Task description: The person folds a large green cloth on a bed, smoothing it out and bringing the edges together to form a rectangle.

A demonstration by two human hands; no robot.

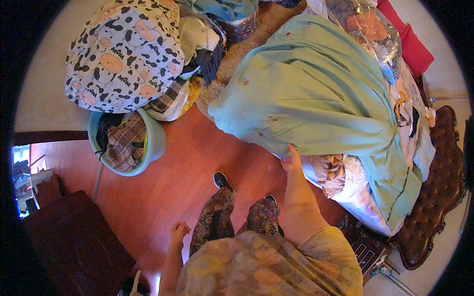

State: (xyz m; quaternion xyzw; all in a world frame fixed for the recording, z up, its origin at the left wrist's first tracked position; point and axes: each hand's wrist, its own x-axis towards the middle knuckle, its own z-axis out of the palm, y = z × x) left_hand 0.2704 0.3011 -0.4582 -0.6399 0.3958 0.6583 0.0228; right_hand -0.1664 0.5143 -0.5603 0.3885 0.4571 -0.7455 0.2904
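A large light green cloth (314, 92) with small reddish marks lies spread over the bed, its lower edge falling over the near side. My right hand (291, 160) is at this edge, fingers against the cloth; whether they pinch it cannot be told. Below the edge, beige and white bedding (335, 174) shows on the mattress. My left hand (180, 229) hangs beside my left leg with loosely curled fingers, holding nothing that shows, well away from the cloth.
A light blue tub (155, 142) of clothes stands at left, beneath a cow-print cloth cover (122, 63). Clothes piles and a brown furry rug (237, 55) lie beyond. A tufted headboard (426, 196) is at right, dark furniture (79, 240) at lower left. Reddish flooring (185, 148) lies between.
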